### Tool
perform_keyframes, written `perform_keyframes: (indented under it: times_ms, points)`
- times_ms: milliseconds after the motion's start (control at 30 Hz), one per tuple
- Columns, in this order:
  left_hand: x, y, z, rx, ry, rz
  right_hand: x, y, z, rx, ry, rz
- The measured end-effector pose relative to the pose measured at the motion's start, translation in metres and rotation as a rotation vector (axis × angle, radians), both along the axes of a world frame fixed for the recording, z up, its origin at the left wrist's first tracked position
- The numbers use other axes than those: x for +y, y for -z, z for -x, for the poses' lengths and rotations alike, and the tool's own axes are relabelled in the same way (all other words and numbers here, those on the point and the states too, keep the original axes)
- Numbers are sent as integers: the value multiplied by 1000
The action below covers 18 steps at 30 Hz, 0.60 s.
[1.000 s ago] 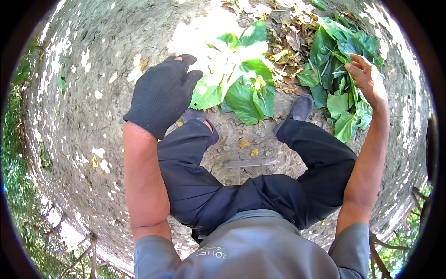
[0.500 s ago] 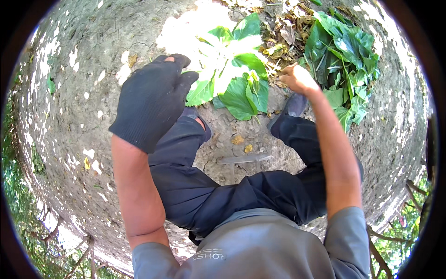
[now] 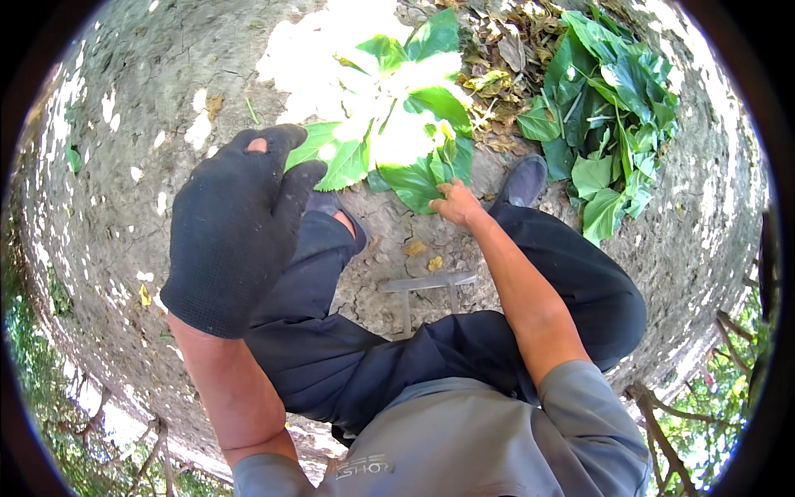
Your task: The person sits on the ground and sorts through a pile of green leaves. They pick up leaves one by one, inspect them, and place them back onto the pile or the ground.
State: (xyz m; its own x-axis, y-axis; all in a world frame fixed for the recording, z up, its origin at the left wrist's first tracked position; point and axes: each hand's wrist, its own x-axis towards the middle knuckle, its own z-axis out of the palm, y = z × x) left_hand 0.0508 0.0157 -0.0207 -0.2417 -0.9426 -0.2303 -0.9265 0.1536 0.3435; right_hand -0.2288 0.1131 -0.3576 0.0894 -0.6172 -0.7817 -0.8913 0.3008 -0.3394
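My left hand [image 3: 240, 219], in a black knitted glove with a bare fingertip showing, is raised left of several broad green leaves [image 3: 344, 161] spread on the ground. Its fingers are curled, and whatever they hold is hidden beneath the glove. My bare right hand [image 3: 457, 203] reaches in between my feet, its fingers closed on the lower edge of a green leaf [image 3: 414, 184]. Strong sunlight bleaches the middle of these leaves. To the right lies a heap of green leaves [image 3: 617, 99] with stalks.
Dry brown leaves [image 3: 501, 70] lie between the two green groups. A short green stem piece [image 3: 252, 111] is on the cracked soil at left. Below my hands stands a low metal bracket-like piece [image 3: 426, 282]. My shoes [image 3: 523, 180] flank the spread leaves; branches [image 3: 662, 414] show at lower right.
My right hand has come left from beside the heap to the spread leaves and gripped one. A leaf now lies at the heap's left side. My left hand has drawn slightly nearer me.
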Motion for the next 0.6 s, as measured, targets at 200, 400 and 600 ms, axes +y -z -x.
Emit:
perform_keyframes:
  times_ms: [200,400,600]
  points:
    - [-1,1,-2,17,13,29,-9,8,3,-129,159,-27]
    - [1,-3,1,77,17,59,-18,-9,1,-32,451,318]
    - [0,-2,4,68,30,99,-6,30,24,-197,787,235]
